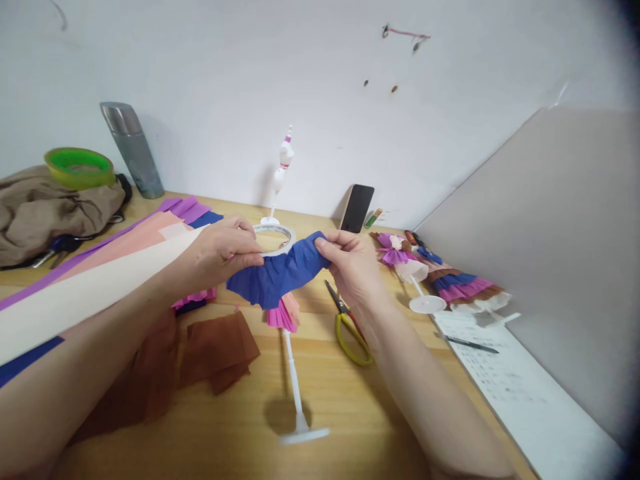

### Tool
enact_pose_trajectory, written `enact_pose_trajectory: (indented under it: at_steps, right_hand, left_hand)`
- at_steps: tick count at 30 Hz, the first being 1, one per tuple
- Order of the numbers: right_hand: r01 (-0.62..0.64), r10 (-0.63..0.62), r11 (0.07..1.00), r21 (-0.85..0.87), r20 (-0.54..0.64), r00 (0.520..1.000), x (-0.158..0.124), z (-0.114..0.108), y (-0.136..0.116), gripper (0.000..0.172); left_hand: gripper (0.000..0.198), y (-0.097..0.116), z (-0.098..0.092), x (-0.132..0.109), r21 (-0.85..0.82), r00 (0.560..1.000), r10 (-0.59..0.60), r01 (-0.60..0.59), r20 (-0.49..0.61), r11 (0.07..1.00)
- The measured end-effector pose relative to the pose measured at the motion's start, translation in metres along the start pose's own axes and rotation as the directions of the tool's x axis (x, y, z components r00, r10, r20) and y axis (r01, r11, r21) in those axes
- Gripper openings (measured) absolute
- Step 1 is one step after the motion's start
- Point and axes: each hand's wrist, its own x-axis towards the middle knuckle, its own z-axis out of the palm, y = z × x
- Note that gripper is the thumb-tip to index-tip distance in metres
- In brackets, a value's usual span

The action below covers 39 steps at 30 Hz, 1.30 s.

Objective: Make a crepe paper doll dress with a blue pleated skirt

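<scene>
A gathered strip of blue crepe paper (283, 270) stretches between my two hands above the table. My left hand (225, 248) pinches its left end, and my right hand (350, 257) pinches the upper right end between thumb and fingers. Just below the strip, a small white stand (294, 373) carries pleated pink and peach paper (284, 313) at its top; the blue strip hides whatever is above. Behind the strip is a roll of tape (287, 235), partly covered by my left hand. Yellow-handled scissors (350, 333) lie on the table beside my right wrist.
Brown paper pieces (220, 347) and long coloured sheets (125, 267) lie left. At the back stand a white mannequin (284, 160), a phone (357, 208) and a flask (133, 150). Right are paper-dressed figures (460, 283), a pen (473, 345) and a written sheet (530, 393).
</scene>
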Motion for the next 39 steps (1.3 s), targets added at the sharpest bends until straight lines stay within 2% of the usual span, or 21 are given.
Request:
enact_pose_trajectory:
  at_steps: [3,6,11,15,18,21,25,29,32,35,37,39]
  right_hand:
    - [0.197,-0.209,0.974,-0.108,-0.111,0.972,-0.009,0.005,-0.007,0.016]
    - [0.269,-0.291,0.935,-0.229,-0.066,0.954,-0.015,0.006,-0.012,0.016]
    - [0.226,-0.201,0.937,-0.266,0.119,0.972,-0.016,0.001,-0.015,0.014]
    - [0.252,-0.207,0.932,-0.262,0.186,0.960,-0.017,-0.002,-0.023,0.023]
    - [0.273,-0.201,0.890,-0.366,0.223,0.954,-0.017,-0.002,-0.024,0.033]
    - [0.218,-0.127,0.837,-0.501,0.211,0.969,-0.015,0.001,-0.018,0.028]
    - [0.217,-0.107,0.829,-0.515,0.235,0.966,-0.019,0.006,-0.012,0.012]
    - [0.231,-0.076,0.823,-0.518,0.303,0.950,-0.027,0.006,-0.021,0.013]
    - [0.259,-0.003,0.755,-0.602,0.391,0.920,-0.028,0.002,-0.031,0.015]
    - [0.322,0.017,0.678,-0.661,0.452,0.892,-0.025,-0.002,-0.038,0.011]
    - [0.334,-0.005,0.678,-0.655,0.449,0.893,-0.025,-0.003,-0.040,0.020]
    - [0.288,0.023,0.708,-0.645,0.430,0.903,-0.026,-0.001,-0.038,0.022]
  left_hand:
    - [0.034,0.000,-0.003,0.001,0.065,0.998,-0.054,0.055,-0.025,0.996]
    - [0.035,0.000,-0.003,0.002,0.050,0.998,-0.052,0.054,-0.043,0.997]
    - [0.035,0.001,-0.002,0.002,0.055,0.997,0.048,-0.044,-0.068,0.998]
    - [0.032,0.002,-0.002,0.002,0.080,0.983,0.173,-0.167,-0.064,0.983]
    - [0.026,0.006,-0.002,0.002,0.062,0.971,0.229,-0.225,-0.065,0.972]
    - [0.019,0.012,-0.002,0.003,0.013,0.972,0.229,-0.228,-0.059,0.973]
    - [0.020,0.013,-0.001,0.003,0.010,0.975,0.211,-0.211,-0.063,0.977]
    - [0.031,0.004,-0.001,0.002,0.113,0.975,0.204,-0.194,-0.084,0.974]
    - [0.033,0.000,-0.001,0.001,0.158,0.968,0.231,-0.215,-0.093,0.964]
    - [0.030,0.001,0.001,0.001,0.128,0.966,0.250,-0.239,-0.072,0.962]
    - [0.028,0.004,0.005,0.000,0.075,0.966,0.251,-0.246,-0.067,0.966]
    - [0.027,0.008,0.009,0.000,0.022,0.968,0.238,-0.237,-0.079,0.971]
